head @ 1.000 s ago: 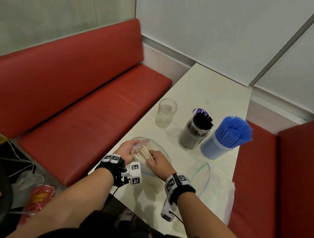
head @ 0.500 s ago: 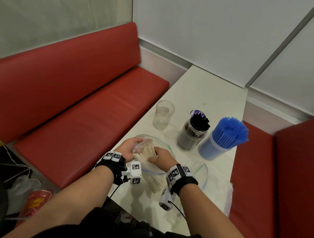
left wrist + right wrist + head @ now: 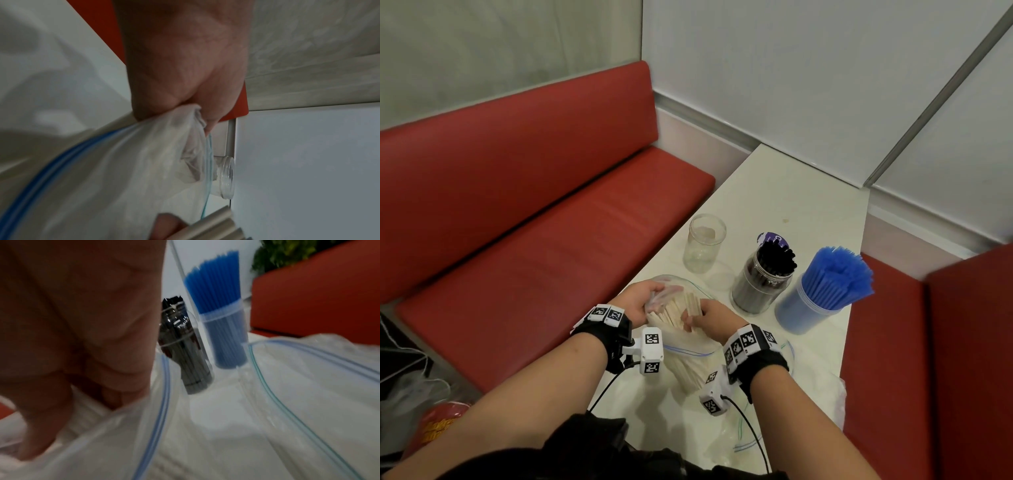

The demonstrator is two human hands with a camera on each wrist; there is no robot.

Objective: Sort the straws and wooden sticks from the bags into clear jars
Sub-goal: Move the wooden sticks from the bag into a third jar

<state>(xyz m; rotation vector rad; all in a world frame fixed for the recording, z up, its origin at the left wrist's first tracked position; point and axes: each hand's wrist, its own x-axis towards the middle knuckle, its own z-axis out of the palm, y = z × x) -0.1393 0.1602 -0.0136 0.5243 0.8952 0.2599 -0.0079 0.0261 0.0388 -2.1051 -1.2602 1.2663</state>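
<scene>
We see the wooden sticks (image 3: 677, 313) bunched upright in a clear zip bag (image 3: 690, 356) at the near end of the white table (image 3: 784, 192), and both hands are on that bundle. The left hand (image 3: 636, 301) sits at about nine o'clock from the sticks, its fingers curled round a gathered fold of the bag's mouth; the left wrist view shows the plastic crumpled tight in that fist. The right hand (image 3: 714, 320) lies at about three o'clock from the sticks, its fingers closed on the upper ends of several of them, which poke up out of the bag between the two hands.

From the hands, the empty clear jar (image 3: 703, 243) stands at about twelve o'clock, well apart from the bag. At about two o'clock is a jar of black straws (image 3: 763, 277), and just beside it, further toward three o'clock, a jar of blue straws (image 3: 822, 291); the two look close, though we cannot tell whether they touch. A second zip bag (image 3: 808, 387) lies flat on the table at about five o'clock from the right hand. A red bench (image 3: 524, 219) runs along the table's left side.
</scene>
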